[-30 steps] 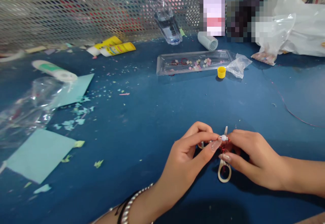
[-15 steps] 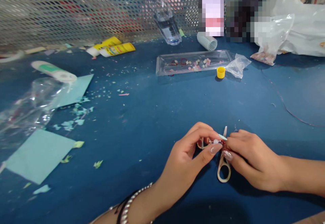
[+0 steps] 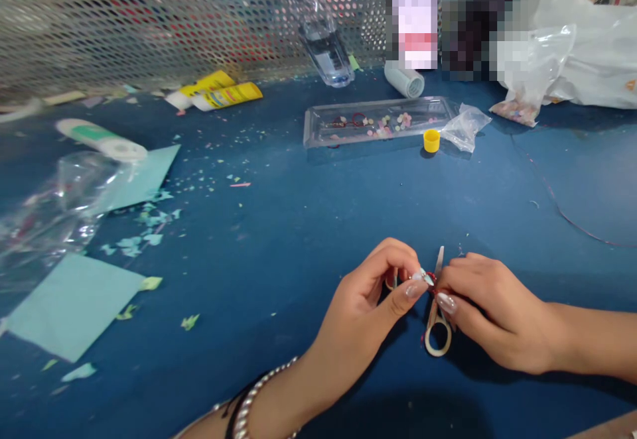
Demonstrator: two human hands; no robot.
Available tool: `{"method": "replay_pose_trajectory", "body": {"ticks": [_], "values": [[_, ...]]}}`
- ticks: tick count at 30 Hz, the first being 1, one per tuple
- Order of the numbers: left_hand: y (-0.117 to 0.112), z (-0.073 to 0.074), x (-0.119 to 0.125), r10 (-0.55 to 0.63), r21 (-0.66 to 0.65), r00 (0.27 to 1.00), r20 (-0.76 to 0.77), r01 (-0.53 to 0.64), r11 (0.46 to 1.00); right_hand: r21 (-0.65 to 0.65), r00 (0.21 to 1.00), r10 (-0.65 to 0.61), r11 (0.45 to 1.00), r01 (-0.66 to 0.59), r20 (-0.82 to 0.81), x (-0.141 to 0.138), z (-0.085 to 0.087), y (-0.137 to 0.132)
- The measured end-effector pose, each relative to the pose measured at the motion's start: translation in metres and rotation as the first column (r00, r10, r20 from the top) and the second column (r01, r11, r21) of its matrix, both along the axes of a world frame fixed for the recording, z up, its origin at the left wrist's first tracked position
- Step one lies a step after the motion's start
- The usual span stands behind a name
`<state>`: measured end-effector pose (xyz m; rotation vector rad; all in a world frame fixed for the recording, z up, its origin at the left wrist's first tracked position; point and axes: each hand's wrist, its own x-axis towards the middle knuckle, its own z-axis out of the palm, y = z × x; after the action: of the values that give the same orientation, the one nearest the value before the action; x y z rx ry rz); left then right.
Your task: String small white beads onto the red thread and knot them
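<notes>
Between the thumb and fingers of my left hand (image 3: 365, 303) is a small beaded red cord (image 3: 431, 277), with pale beads near the fingertips. My right hand (image 3: 497, 313) pinches the cord's other side, its thumb pressed against the curled fingers. The two hands almost meet, and the fingers hide most of the cord. Beneath them on the table lie scissors (image 3: 440, 261) with pale ring handles, one blade pointing away from me. A scrap of dark red thread shows beside the lower handle.
A clear tray (image 3: 318, 135) holds loose beads, with a yellow cap (image 3: 431, 140) before it. A bottle (image 3: 328, 54) leans against the mesh panel (image 3: 149, 28). Blue paper (image 3: 74, 306), scraps and yellow tubes (image 3: 231, 96) lie leftward. White bags (image 3: 592, 61) stand at the back right.
My left index finger has bent down toward the thumb, closing over the beads. More of the red cord shows between the hands. My right hand stays nearly still.
</notes>
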<state>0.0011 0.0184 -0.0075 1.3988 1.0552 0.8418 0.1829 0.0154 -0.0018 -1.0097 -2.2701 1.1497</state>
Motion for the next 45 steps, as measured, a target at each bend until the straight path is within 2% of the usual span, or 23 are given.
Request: {"method": "replay_pose_trajectory", "body": {"ticks": [16, 21, 28, 32, 36, 42, 45], "values": [[0.0, -0.001, 0.0, -0.058, -0.035, 0.997, 0.047, 0.06, 0.998, 0.024, 0.999, 0.028, 0.999, -0.028, 0.017, 0.002, -0.001, 0.001], [0.0, 0.001, -0.001, -0.08, -0.038, 0.996, 0.029, 0.081, 0.996, -0.01, 1.0, 0.013, 1.0, -0.013, -0.015, 0.001, -0.002, 0.001], [0.003, 0.005, -0.001, -0.162, -0.027, 0.987, 0.001, 0.162, 0.986, -0.015, 0.999, -0.004, 1.0, 0.004, -0.032, 0.001, -0.003, 0.0], [-0.002, -0.001, -0.001, -0.116, -0.059, 0.993, 0.025, 0.117, 0.991, -0.02, 0.999, -0.025, 1.0, 0.024, -0.04, 0.001, -0.002, 0.0], [-0.008, -0.004, 0.0, -0.084, 0.02, 0.996, -0.025, 0.084, 0.996, -0.018, 0.995, -0.064, 0.998, 0.063, -0.081, 0.001, -0.002, -0.001], [-0.007, 0.004, 0.001, -0.175, 0.183, 0.95, -0.259, 0.226, 0.957, 0.061, 0.993, -0.065, 0.996, 0.072, -0.103, 0.001, -0.003, -0.003], [-0.007, 0.006, 0.001, -0.165, 0.204, 0.95, -0.264, 0.222, 0.953, 0.117, 0.996, -0.054, 0.991, 0.063, -0.077, 0.001, -0.005, -0.004]]}}
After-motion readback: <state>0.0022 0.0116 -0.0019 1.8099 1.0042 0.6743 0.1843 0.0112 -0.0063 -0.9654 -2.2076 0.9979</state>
